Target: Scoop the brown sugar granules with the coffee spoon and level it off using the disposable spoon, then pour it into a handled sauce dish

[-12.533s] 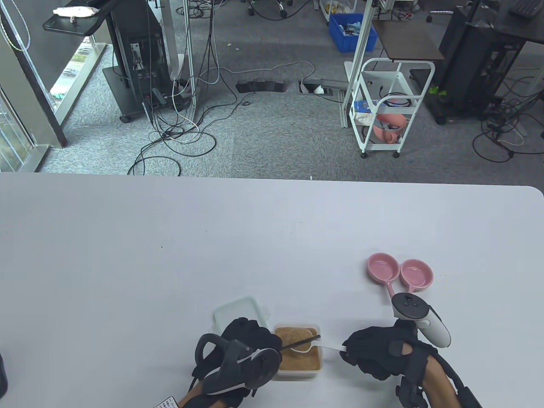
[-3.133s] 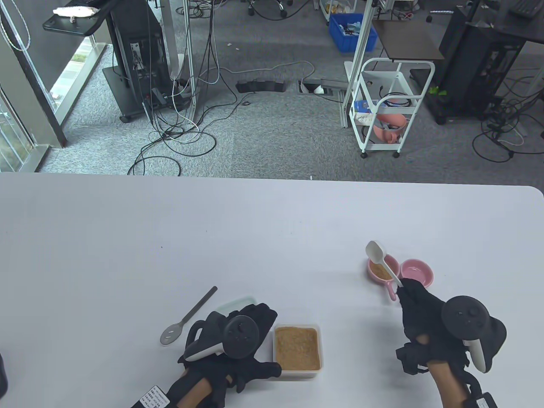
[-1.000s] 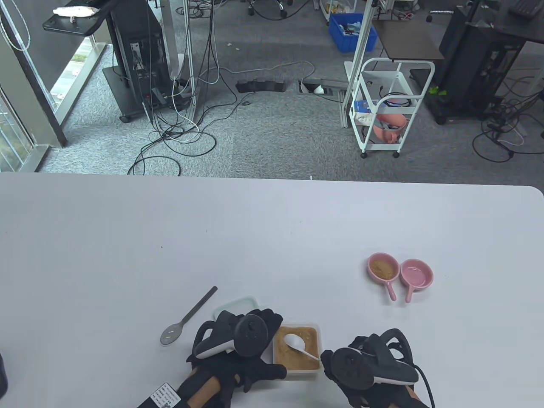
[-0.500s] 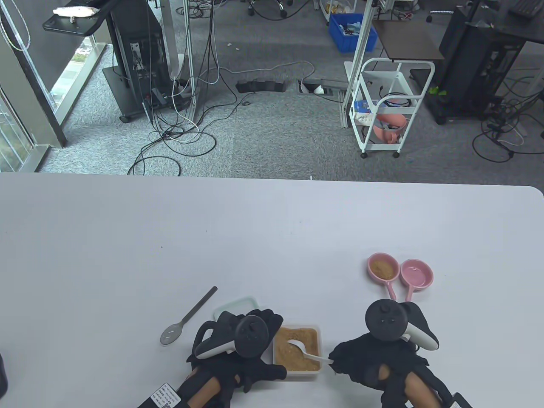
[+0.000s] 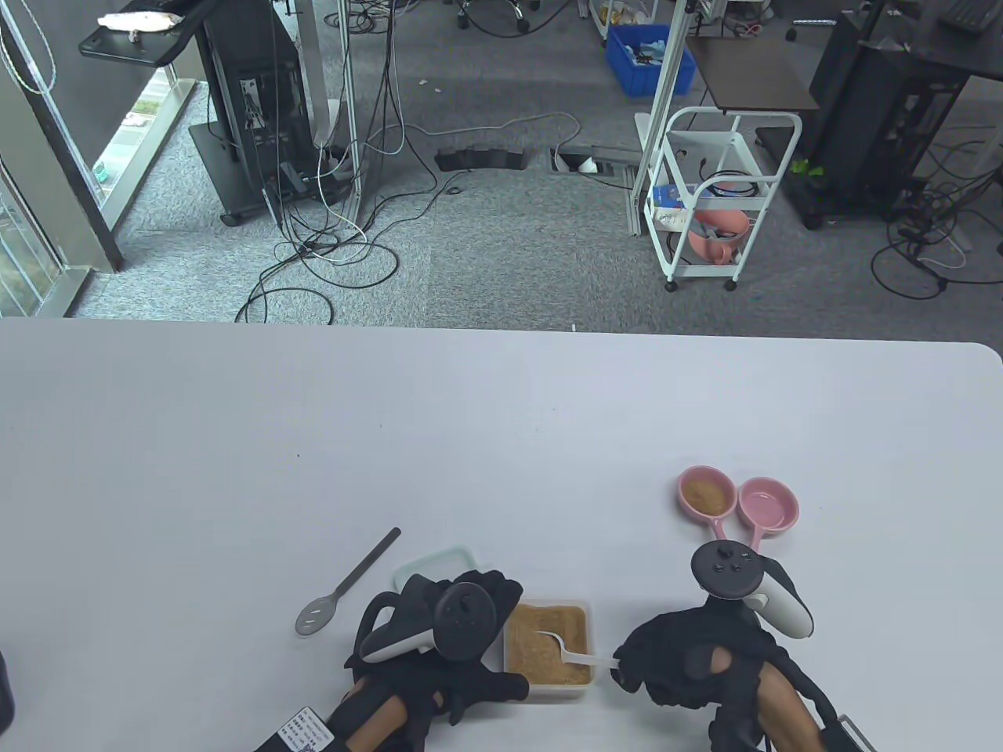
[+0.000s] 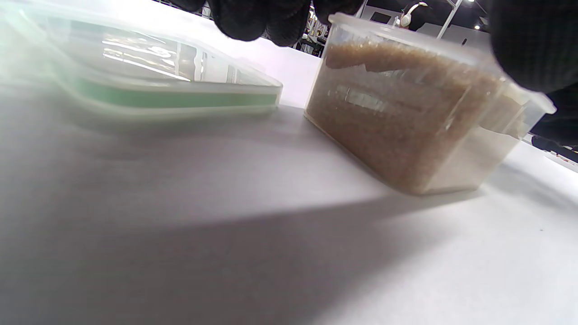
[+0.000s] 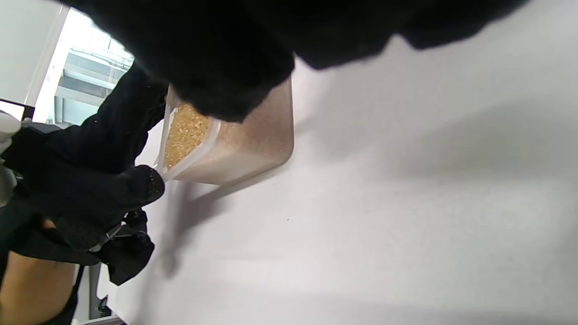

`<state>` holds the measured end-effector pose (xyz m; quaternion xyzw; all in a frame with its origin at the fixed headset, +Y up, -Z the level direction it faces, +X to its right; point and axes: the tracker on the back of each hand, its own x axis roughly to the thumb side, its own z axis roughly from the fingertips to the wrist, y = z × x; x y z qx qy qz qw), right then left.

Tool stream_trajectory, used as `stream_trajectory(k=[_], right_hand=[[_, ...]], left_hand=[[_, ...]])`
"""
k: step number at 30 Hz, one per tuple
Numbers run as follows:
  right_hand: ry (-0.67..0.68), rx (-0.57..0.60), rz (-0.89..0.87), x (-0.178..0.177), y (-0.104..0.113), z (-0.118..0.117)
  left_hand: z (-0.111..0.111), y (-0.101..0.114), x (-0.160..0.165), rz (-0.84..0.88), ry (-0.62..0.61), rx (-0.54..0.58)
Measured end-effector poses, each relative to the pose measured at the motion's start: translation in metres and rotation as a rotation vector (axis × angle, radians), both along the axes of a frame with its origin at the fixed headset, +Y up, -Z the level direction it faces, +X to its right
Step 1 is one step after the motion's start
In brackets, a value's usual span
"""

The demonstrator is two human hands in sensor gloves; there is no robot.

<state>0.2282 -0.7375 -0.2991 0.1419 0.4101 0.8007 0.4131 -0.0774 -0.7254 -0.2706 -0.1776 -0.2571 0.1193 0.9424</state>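
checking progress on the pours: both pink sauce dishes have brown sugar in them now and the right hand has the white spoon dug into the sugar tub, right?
Not quite. In the table view only the left pink sauce dish holds brown sugar; the right pink sauce dish beside it is empty. The rest stands: the right hand holds the white spoon with its bowl dug into the sugar tub.

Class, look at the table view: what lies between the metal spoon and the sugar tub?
The clear lid and the left hand, between metal spoon and tub.
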Motion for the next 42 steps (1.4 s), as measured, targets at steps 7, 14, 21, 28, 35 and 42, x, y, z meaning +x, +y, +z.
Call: stream_trajectory(k=[7, 14, 21, 28, 35, 42], right_hand=[[-0.005, -0.062, -0.024, 0.003, -0.007, -0.001], [-0.028, -0.116, -0.072, 0.014, -0.015, -0.005], [-0.049, -0.114, -0.097, 0.019, -0.015, -0.008], [-0.047, -0.106, -0.136, 0.019, -0.015, -0.009], [-0.049, -0.115, -0.121, 0.021, -0.018, -0.009], [-0.059, -0.116, -0.137, 0.022, -0.016, -0.009]], left_hand=[[0.0, 0.0, 0.0, -0.006, -0.001, 0.006], [0.001, 0.0, 0.0, -0.003, -0.001, 0.007], [0.001, -0.001, 0.0, 0.0, 0.0, 0.006], [0.001, -0.001, 0.0, 0.0, 0.0, 0.009], [0.001, -0.001, -0.001, 0.001, 0.0, 0.016], [0.002, -0.002, -0.001, 0.003, -0.002, 0.031]])
